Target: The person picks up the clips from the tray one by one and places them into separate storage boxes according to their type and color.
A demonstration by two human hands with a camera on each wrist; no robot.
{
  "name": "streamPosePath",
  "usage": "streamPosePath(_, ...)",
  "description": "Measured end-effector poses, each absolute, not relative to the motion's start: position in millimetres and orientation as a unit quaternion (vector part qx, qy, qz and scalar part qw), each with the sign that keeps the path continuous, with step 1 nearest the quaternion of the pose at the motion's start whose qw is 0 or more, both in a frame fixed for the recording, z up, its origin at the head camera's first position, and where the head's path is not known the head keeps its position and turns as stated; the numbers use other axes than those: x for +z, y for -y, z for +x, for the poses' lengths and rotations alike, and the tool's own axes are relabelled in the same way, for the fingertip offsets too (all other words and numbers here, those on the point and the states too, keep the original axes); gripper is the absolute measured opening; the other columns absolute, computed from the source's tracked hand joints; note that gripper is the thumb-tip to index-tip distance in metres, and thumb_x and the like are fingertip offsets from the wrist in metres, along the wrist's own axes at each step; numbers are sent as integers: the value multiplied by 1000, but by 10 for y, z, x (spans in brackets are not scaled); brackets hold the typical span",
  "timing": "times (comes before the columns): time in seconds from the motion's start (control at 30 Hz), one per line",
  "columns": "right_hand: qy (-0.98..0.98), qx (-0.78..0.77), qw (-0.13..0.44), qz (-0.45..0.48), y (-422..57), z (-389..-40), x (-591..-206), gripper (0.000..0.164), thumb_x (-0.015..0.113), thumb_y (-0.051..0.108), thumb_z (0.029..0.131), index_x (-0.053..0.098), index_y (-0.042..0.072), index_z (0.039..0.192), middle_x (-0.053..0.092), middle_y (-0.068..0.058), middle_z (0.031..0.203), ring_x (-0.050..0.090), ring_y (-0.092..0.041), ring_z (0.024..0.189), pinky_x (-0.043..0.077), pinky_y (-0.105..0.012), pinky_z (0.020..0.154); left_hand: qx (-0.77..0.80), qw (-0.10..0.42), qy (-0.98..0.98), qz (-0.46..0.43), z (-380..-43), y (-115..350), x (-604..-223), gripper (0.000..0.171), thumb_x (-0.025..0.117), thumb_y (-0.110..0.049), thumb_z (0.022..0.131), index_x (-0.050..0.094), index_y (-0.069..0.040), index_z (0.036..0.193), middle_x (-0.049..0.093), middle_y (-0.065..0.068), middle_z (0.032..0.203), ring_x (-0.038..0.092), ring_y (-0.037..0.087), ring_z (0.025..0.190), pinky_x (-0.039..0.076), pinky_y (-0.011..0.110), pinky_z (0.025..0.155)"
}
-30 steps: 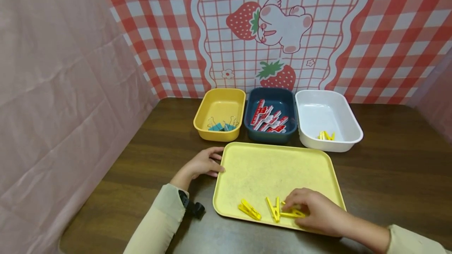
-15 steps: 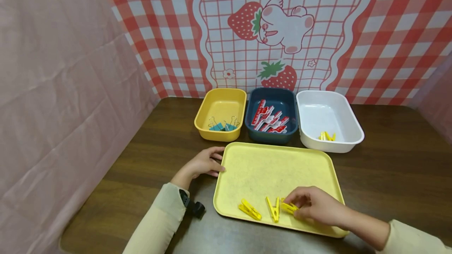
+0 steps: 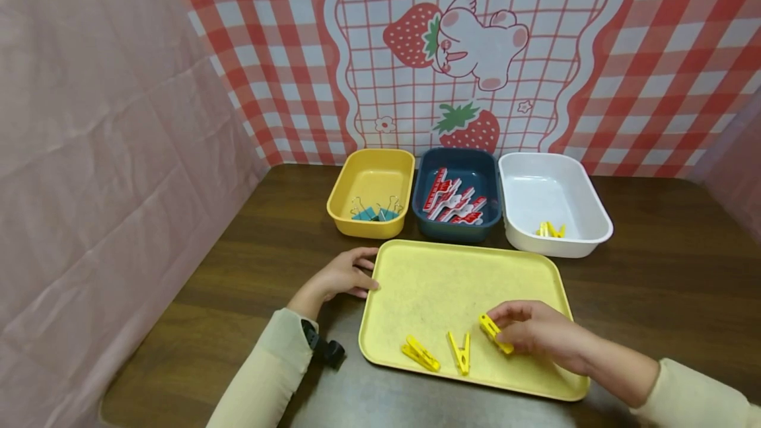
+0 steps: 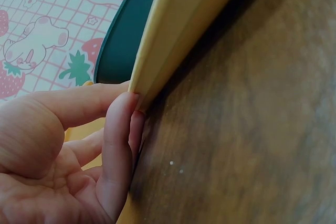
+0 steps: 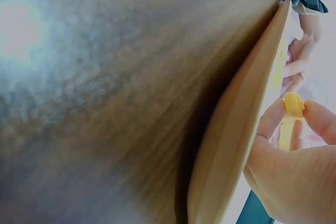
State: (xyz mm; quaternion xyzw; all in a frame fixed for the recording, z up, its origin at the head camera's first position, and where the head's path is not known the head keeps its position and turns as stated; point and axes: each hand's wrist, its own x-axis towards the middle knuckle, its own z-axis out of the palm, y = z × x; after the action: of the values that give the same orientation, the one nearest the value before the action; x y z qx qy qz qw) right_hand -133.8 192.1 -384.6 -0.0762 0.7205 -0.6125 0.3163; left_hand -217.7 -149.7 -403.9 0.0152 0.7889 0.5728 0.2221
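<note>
My right hand (image 3: 543, 335) pinches a yellow clothespin (image 3: 496, 334) between thumb and fingers, just over the right part of the yellow tray (image 3: 452, 283). The held clothespin (image 5: 294, 105) also shows between the fingertips in the right wrist view. Two more yellow clothespins lie on the tray near its front edge: one on its side (image 3: 421, 354), the other in a V shape (image 3: 460, 353). At the tray's left edge, my left hand (image 3: 341, 275) holds the rim. The left wrist view shows its thumb and fingers meeting at the tray's edge (image 4: 152, 45).
Behind the tray stand three bins in a row. The yellow bin (image 3: 333, 207) holds teal binder clips (image 3: 376, 214), the dark blue bin (image 3: 458, 233) several red-and-white clips (image 3: 454, 200). Yellow clothespins (image 3: 551, 229) lie in the white bin (image 3: 547, 183). A patterned cloth (image 3: 285, 71) hangs behind.
My right hand has picked up the rightmost clothespin from the tray's front and raised it, turning it and moving slightly away from the other two. My left hand stays at the rim.
</note>
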Motion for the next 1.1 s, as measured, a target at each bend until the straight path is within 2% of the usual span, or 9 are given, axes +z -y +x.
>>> streamPosePath(0.37,-656,-692,300,-22,-2022,-1470,-3806,19,59,4,86,62,7,104,62,0,90,61,-14,80,54,-33,74,571,223,-790,12,-2170,1495,-4026,69,71,5,77,43,-8,138,51,15,113,60,22,74,56,32,60)
streamPosePath(0.8,-686,-691,226,21,-2132,-1694,-3650,20,59,3,86,62,8,105,59,3,91,58,-13,76,52,-28,71,575,222,-787,6,-2163,1500,-4039,69,71,6,77,42,-8,138,51,15,114,60,22,75,56,32,60)
streamPosePath(0.97,-681,-701,209,17,-2215,-1777,-3552,18,57,4,89,65,13,102,60,5,91,55,-12,79,51,-25,72,575,224,-787,10,-2163,1501,-4032,69,71,5,77,42,-8,139,51,15,114,60,22,75,56,32,60)
streamPosePath(1.1,-664,-723,188,16,-2269,-1839,-3481,17,57,6,90,67,20,93,59,5,93,55,-11,79,51,-23,72,572,226,-788,7,-2174,1502,-4031,69,71,4,77,43,-9,138,51,14,114,60,22,76,56,31,61)
